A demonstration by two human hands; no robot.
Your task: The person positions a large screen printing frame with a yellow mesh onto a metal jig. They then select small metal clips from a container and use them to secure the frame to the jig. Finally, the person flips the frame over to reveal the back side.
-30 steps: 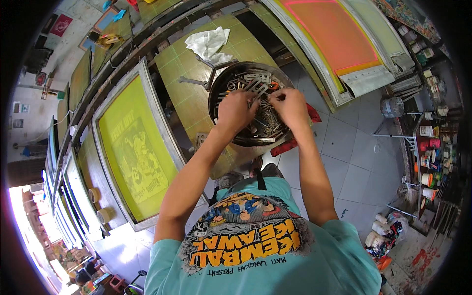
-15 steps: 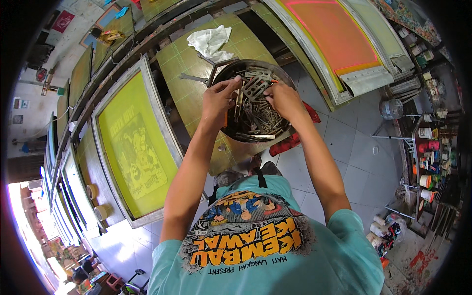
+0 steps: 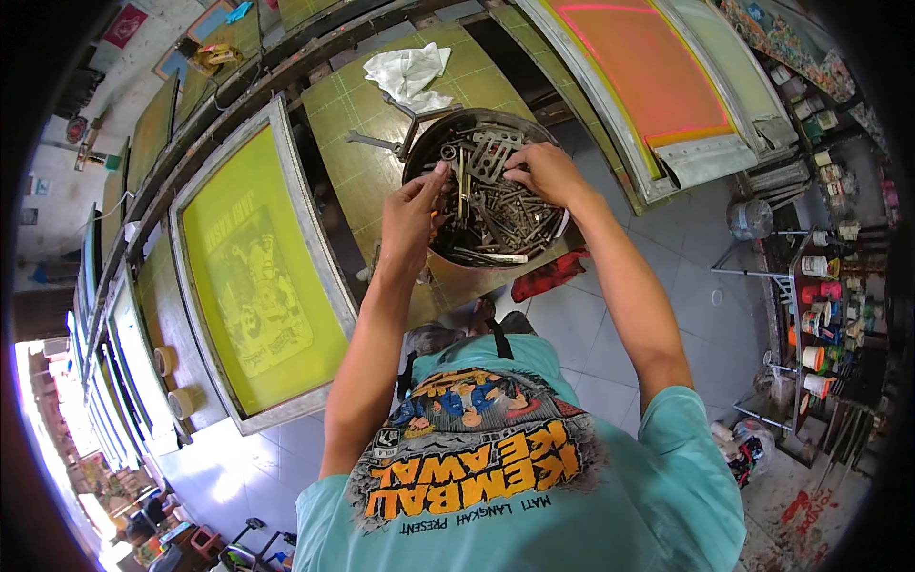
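A round metal tub (image 3: 416,172) full of screws, bolts (image 3: 515,212) and other loose hardware is in front of me. At its far side, a grey slotted metal plate (image 3: 496,153) lies tilted over the pile. My right hand (image 3: 553,178) reaches in from the right, its thumb and fingers closed at the plate's edge. On the left side, my left hand (image 3: 410,217) has thumb and fingertips pressed together; whatever they hold is hidden. Just beyond those fingertips is the ring end of a spanner (image 3: 449,152), beside a long brass-coloured strip (image 3: 463,176). Something orange shows beside the left palm.
The tub stands on a greenish board (image 3: 334,124) with a white cloth (image 3: 410,74) and an open-end spanner (image 3: 374,143). Framed screens, one yellow (image 3: 257,286) and one orange (image 3: 643,71), flank it. A red cloth (image 3: 551,276) hangs below. Shelves of paint pots (image 3: 820,305) stand right.
The right hand has shifted slightly, and the slotted plate sits a little differently over the pile. The left hand has moved slightly left and down, and the spanner's ring end shows more clearly.
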